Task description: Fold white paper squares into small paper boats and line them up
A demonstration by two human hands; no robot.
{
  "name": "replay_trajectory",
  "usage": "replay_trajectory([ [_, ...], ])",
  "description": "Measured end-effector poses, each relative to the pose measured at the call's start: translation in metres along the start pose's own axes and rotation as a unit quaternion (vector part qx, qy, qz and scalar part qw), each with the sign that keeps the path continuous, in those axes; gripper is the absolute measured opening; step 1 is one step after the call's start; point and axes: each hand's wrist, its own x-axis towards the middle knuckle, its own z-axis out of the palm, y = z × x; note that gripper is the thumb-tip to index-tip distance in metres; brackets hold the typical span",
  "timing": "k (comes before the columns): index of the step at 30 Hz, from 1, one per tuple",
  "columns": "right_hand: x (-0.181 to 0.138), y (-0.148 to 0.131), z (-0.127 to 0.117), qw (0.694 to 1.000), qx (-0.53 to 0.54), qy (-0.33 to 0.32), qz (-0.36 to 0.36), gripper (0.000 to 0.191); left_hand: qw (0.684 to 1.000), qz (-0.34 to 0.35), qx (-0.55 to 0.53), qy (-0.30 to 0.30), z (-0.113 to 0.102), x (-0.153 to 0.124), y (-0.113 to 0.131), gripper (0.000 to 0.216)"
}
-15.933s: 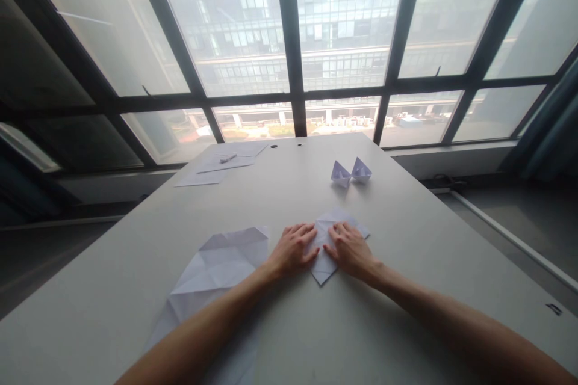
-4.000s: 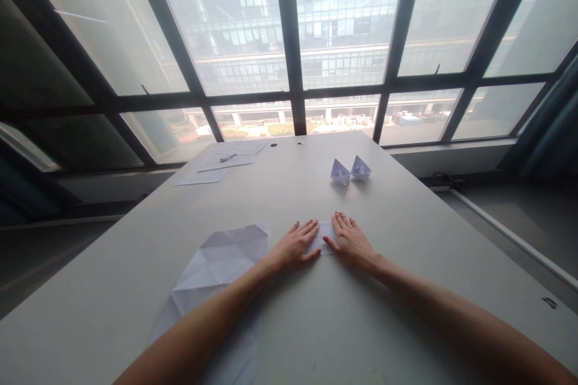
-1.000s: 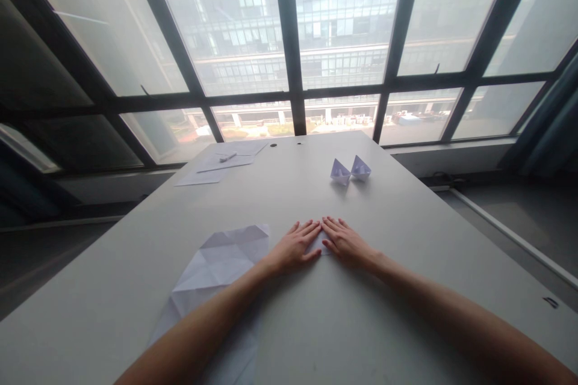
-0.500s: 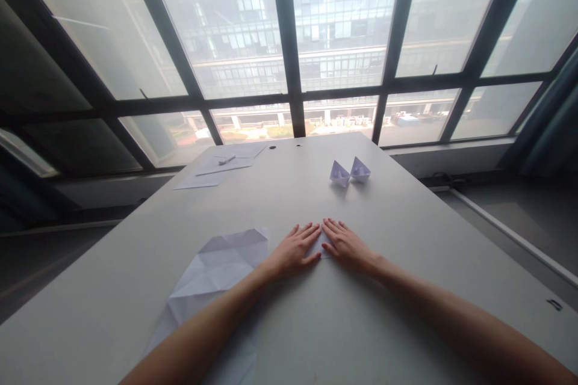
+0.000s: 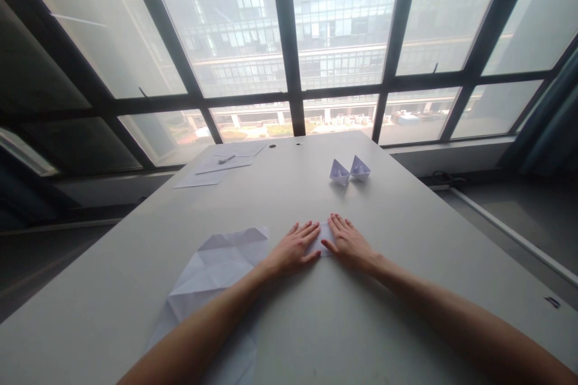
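A small folded piece of white paper lies flat on the white table, partly covered by both hands. My left hand rests palm down on its left side, fingers stretched out. On its right side lies my right hand, also flat with fingers extended. Between the hands a strip of the paper shows; its outer parts are hidden under them. Beyond the hands stand two folded paper boats, side by side.
A large creased sheet of paper lies left of my hands, partly under my left forearm. Flat sheets with a pen-like white object on top are at the table's far left. Tall windows rise behind the table's far edge.
My right hand has slid slightly right and away from me, showing more of the folded paper. My left hand has stayed almost in place.
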Motion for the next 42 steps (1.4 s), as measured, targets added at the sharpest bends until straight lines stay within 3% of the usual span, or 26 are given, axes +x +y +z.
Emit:
replay_trajectory([
  [5, 0.0002, -0.0008, -0.0017, 1.0, 0.006, 0.019, -0.011, 0.077, 1.0, 0.002, 0.001, 0.0, 0.0002, 0.0002, -0.0001, 0.067],
  [12, -0.0012, -0.0019, -0.0061, 0.993, 0.052, 0.012, -0.109, 0.07, 1.0, 0.005, -0.003, 0.004, 0.0006, 0.0015, 0.0012, 0.069],
  [28, 0.0002, -0.0003, -0.0004, 0.999, -0.002, 0.01, -0.031, 0.074, 1.0, -0.001, -0.003, -0.003, 0.0017, 0.0006, -0.0014, 0.068],
  [42, -0.0008, -0.001, -0.0047, 0.998, 0.011, 0.009, -0.059, 0.071, 1.0, 0.001, -0.003, 0.001, 0.0013, 0.001, -0.0001, 0.068],
])
